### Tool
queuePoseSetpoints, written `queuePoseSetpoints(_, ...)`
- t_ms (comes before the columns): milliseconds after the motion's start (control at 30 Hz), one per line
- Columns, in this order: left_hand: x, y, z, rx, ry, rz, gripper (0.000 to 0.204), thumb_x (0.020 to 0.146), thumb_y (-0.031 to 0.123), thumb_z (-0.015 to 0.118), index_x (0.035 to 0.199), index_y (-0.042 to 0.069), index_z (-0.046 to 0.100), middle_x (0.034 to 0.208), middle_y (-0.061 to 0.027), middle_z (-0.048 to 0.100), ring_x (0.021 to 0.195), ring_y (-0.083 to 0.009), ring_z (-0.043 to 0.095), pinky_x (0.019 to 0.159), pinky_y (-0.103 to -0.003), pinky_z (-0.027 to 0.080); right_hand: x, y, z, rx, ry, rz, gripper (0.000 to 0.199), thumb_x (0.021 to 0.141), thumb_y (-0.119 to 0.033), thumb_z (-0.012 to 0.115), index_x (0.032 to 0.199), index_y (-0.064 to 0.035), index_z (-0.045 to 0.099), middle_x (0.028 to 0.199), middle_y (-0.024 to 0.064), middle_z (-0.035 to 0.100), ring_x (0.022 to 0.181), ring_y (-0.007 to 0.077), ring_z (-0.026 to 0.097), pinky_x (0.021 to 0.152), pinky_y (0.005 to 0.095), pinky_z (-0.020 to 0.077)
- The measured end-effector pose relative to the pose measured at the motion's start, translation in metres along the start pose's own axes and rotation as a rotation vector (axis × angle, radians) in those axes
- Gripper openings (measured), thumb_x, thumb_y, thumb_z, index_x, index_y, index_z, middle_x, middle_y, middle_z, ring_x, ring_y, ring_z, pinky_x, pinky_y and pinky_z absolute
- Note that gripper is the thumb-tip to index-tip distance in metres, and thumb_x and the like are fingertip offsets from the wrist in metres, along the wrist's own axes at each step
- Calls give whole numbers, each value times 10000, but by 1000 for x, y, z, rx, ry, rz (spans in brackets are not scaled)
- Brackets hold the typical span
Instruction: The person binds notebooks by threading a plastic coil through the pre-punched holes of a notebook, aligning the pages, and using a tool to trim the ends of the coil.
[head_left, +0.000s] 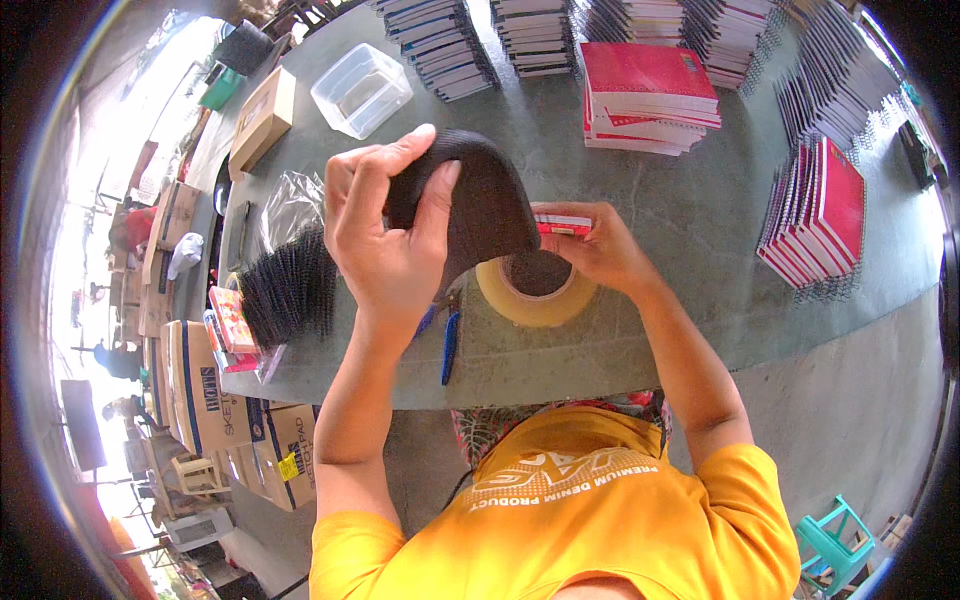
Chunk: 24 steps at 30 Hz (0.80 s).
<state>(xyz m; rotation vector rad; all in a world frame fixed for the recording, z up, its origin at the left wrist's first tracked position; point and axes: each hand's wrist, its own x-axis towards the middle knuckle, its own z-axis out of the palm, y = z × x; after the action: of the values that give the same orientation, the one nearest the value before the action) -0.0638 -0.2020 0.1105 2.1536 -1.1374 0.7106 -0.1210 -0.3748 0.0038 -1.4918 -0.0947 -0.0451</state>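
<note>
Raised close to the camera, my left hand (385, 225) grips a black curved piece (490, 205) with a smooth rounded edge, like a cap's brim, between thumb and fingers. My right hand (605, 245) is closed on a small red-and-white item (563, 224), perhaps a little box; the black piece partly covers it. Just below lies a wide roll of clear yellowish tape (535, 312) on the green table (690, 330). Blue-handled pliers (450, 345) rest left of the tape, their jaws partly hidden. Beside my left forearm sits a bundle of black wire coils (290, 290).
Red spiral notebooks lie in a stack (650, 95) at the back and in another (820, 215) at the right. Taller notebook stacks (435, 45) line the far edge. A clear plastic tub (360, 90) stands far left, cardboard cartons (205, 390) beyond the table, a green stool (835, 545) lower right.
</note>
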Motion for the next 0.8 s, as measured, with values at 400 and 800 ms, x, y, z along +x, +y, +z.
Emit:
queuePoseSetpoints(400,-54,10,4,-165,-735,-118,296,734,183,688,1013,105,628,907,-129,580,846,-324,583,757,-390,479,1,6,-2,112,15,-95,281,851,-82,608,1119,3,605,1030,52,647,942,107,573,841,258,462)
queuePoseSetpoints(800,-45,-12,-18,-25,-492,-114,257,738,80,598,993,60,628,942,-113,603,915,-307,554,806,-392,442,2,-2,4,227,45,-149,280,846,-119,627,1095,5,599,1063,94,626,1000,127,568,885,276,455)
